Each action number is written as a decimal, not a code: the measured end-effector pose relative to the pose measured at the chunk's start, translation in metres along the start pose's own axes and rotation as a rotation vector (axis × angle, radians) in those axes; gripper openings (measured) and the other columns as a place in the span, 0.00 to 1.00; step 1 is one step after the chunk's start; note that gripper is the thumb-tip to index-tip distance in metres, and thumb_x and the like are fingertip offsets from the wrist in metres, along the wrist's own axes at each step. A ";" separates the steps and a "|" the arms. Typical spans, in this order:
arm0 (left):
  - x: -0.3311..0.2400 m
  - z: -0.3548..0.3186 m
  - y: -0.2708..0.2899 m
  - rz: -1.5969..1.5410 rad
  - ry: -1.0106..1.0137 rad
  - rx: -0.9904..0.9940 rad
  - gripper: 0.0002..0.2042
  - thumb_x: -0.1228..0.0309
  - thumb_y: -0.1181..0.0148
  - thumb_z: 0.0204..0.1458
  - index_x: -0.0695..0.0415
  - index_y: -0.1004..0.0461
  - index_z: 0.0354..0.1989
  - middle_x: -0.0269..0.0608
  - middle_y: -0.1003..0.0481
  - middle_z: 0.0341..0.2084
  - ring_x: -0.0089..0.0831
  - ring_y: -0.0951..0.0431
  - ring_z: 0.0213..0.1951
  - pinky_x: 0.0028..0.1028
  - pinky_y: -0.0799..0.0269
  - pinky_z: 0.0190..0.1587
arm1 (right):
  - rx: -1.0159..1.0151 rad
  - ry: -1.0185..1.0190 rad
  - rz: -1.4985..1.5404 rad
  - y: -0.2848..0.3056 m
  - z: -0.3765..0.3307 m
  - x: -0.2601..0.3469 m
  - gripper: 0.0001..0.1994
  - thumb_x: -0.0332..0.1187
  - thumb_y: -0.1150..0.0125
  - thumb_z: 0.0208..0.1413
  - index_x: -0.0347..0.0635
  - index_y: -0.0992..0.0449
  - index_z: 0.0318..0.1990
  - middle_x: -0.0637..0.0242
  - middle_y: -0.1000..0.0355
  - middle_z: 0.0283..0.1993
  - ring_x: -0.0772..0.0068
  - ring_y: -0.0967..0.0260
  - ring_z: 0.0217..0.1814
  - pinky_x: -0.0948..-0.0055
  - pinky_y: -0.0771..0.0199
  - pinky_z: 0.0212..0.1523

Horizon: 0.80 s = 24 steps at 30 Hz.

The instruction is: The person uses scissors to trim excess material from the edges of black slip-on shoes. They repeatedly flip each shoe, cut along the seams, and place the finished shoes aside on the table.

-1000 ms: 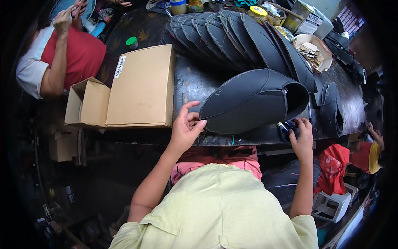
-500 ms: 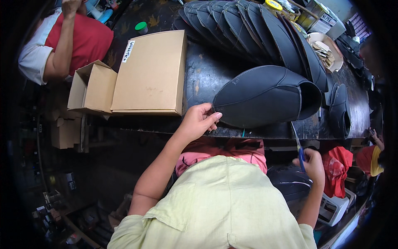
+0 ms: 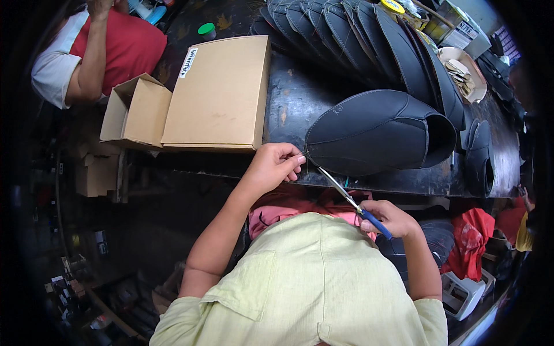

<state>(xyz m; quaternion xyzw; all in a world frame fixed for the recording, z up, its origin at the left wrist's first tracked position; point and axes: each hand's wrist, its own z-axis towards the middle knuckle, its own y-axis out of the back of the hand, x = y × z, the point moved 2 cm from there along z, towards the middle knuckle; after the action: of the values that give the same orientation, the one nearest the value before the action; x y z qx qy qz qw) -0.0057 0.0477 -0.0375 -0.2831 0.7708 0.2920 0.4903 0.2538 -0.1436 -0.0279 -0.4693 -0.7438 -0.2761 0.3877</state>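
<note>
The left hand (image 3: 276, 166) pinches thumb and fingertips together on thin loose thread at the left tip of a black, stitched, leather-like shoe upper (image 3: 369, 134), which lies near the front edge of the dark, glossy table (image 3: 283, 95). The right hand (image 3: 395, 219) has its fingers curled around blue-handled metal scissors (image 3: 350, 199), their blades pointing toward that tip.

The stitched piece (image 3: 363, 135) is showing matte black, the scissors (image 3: 345, 195) are pairing silver with blue, the box (image 3: 216, 95) is showing plain tan, the shirt (image 3: 306, 265) is showing pale yellow-green
</note>
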 end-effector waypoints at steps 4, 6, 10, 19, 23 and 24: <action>0.003 -0.005 0.001 -0.084 -0.040 -0.015 0.10 0.71 0.40 0.65 0.67 0.19 0.38 0.38 0.20 0.24 0.20 0.21 0.24 0.23 0.24 0.29 | 0.018 0.047 -0.035 -0.010 0.024 0.004 0.27 0.58 0.35 0.61 0.38 0.28 0.35 0.70 0.37 0.26 0.76 0.41 0.30 0.72 0.38 0.32; 0.004 -0.008 0.000 -0.056 -0.059 -0.006 0.11 0.70 0.41 0.66 0.67 0.19 0.37 0.38 0.20 0.24 0.20 0.21 0.24 0.23 0.24 0.29 | -0.016 0.102 -0.012 -0.018 0.033 0.007 0.25 0.54 0.33 0.62 0.38 0.28 0.35 0.71 0.38 0.27 0.77 0.42 0.30 0.72 0.39 0.32; 0.003 -0.013 -0.001 -0.036 -0.074 -0.002 0.12 0.70 0.42 0.67 0.67 0.19 0.37 0.38 0.20 0.24 0.21 0.21 0.24 0.23 0.24 0.29 | -0.112 0.096 -0.020 -0.029 0.045 0.015 0.22 0.49 0.29 0.60 0.39 0.29 0.32 0.73 0.39 0.25 0.82 0.44 0.29 0.75 0.41 0.29; -0.001 -0.018 0.003 0.002 -0.052 0.038 0.12 0.70 0.43 0.67 0.67 0.18 0.37 0.37 0.21 0.23 0.20 0.22 0.24 0.22 0.24 0.29 | -0.174 0.069 -0.028 -0.032 0.038 0.025 0.17 0.39 0.24 0.57 0.38 0.28 0.31 0.77 0.38 0.24 0.84 0.45 0.28 0.77 0.42 0.28; 0.004 -0.014 0.003 -0.067 -0.038 0.058 0.12 0.69 0.44 0.69 0.65 0.18 0.38 0.36 0.21 0.24 0.19 0.21 0.25 0.20 0.24 0.29 | -0.246 0.206 -0.172 -0.034 0.038 0.031 0.22 0.47 0.24 0.55 0.35 0.25 0.33 0.66 0.34 0.23 0.74 0.38 0.26 0.70 0.36 0.29; 0.006 -0.013 0.003 -0.090 -0.039 0.067 0.12 0.69 0.44 0.69 0.65 0.18 0.38 0.35 0.21 0.23 0.19 0.21 0.24 0.20 0.24 0.29 | -0.276 0.203 -0.204 -0.035 0.038 0.033 0.22 0.47 0.23 0.55 0.35 0.24 0.34 0.65 0.33 0.23 0.73 0.37 0.26 0.69 0.35 0.30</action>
<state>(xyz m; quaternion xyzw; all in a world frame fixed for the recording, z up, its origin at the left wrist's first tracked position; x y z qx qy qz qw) -0.0179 0.0392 -0.0374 -0.2951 0.7571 0.2493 0.5268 0.2017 -0.1127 -0.0230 -0.4103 -0.6996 -0.4591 0.3626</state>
